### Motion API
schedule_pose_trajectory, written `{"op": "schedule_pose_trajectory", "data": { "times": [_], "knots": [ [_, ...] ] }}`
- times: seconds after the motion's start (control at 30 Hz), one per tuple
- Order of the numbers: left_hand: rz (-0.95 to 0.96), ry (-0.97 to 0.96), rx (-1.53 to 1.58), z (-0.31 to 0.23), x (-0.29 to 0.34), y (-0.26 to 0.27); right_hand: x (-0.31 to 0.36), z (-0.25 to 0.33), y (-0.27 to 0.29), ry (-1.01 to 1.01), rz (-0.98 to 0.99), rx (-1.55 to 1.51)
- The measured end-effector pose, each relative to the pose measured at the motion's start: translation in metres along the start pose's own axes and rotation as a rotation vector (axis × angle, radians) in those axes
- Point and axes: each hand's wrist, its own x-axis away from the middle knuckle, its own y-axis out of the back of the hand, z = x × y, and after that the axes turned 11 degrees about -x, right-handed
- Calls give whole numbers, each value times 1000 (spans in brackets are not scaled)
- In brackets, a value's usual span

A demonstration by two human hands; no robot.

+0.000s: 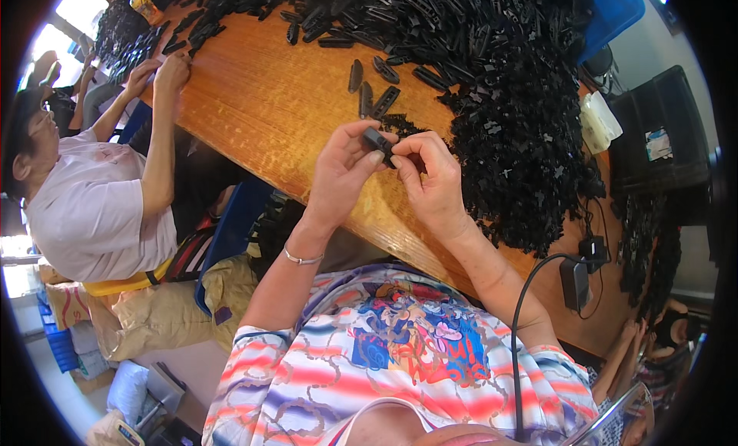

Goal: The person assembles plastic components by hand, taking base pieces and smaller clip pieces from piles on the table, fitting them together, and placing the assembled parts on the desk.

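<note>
Over the near edge of the wooden table, my left hand [337, 168] grips a small black plastic piece [376, 139] between thumb and fingers. My right hand [433, 177] pinches at the lower end of the same piece. Whether a second, smaller part sits in those fingertips is hidden. Just beyond my hands lie a few loose, long black plastic parts [384, 102] with slots. A large heap of similar long parts [430, 27] covers the far side. To the right of my right hand spreads a thick pile of tiny black pieces [515, 162].
At the left, another person [108, 185] works at the same wooden table [254, 100]. A black power adapter [574, 285] with a cable lies at the right, below a white container [600, 123]. A blue bin [611, 19] and a yellow bottle [146, 6] stand farther off.
</note>
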Motion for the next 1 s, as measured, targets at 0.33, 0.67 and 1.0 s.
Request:
{"op": "schedule_pose_trajectory", "data": {
  "times": [0.33,0.67,1.0],
  "knots": [
    [-140,-65,-480,-11,35,2,25,-9,-24,-169,96,-29],
    [-113,-69,-1413,-62,91,135,-15,-52,-7,-87,244,149],
    [-299,-174,-1190,-5,-82,30,-45,-80,-12,-78,246,706]
  ]
}}
